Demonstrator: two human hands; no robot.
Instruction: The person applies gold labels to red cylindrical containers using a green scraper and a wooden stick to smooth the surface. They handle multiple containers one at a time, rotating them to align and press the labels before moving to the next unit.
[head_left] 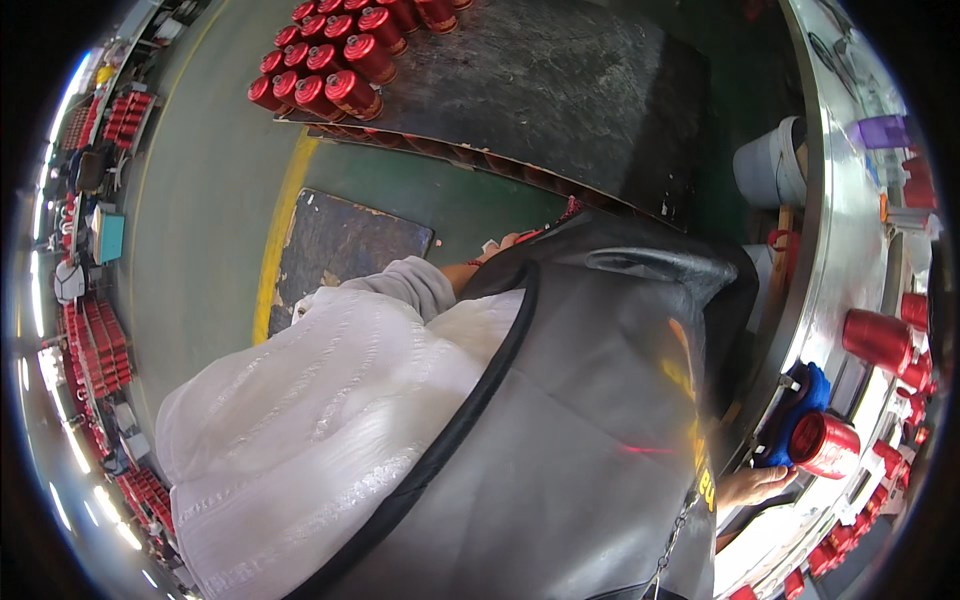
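I look down over my white shirt and dark apron. My left hand reaches forward past a pale sleeve; only the wrist and a few fingertips show above the apron edge, and what it touches is hidden. My right hand lies low at the right by the metal machine rim, its fingers just under a shiny red spool that sits against a blue cloth piece. Whether it grips the spool is unclear.
Several red spools lie in rows on a dark board ahead. More red spools sit on the machine at right. A grey bucket, a dark floor mat and a yellow floor line are nearby.
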